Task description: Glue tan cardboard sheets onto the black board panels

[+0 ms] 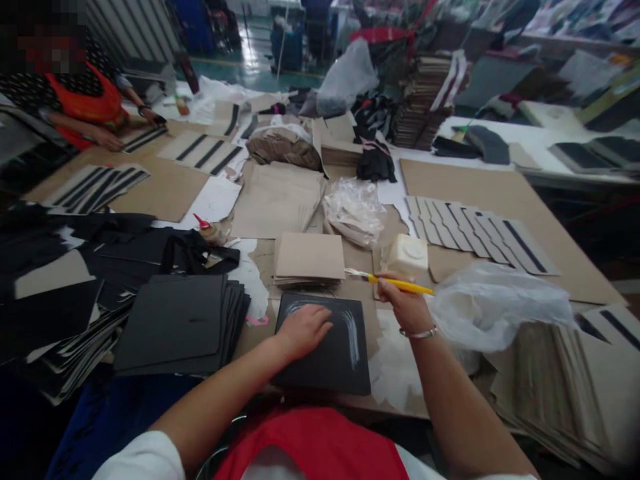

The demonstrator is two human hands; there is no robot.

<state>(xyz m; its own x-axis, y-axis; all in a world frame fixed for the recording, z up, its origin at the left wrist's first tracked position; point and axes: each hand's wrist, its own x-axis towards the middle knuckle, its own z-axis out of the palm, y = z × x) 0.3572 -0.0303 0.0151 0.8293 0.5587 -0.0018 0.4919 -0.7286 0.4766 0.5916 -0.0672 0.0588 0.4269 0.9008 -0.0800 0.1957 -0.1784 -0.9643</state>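
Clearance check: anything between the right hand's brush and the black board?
Nothing visible stands between the yellow brush in the right hand and the black board. The tan stack sits beside the brush tip; the left hand covers part of the board.

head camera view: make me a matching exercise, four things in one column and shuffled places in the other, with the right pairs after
Things:
1. yellow-handled brush
2. left hand
3. beige card stack
4. black board stack

Places:
a. just beyond the white-streaked black board
b. left of the white-streaked black board
c. on top of the white-streaked black board
d. in the right hand

Right pairs: 1-d, 2-c, 3-a, 4-b
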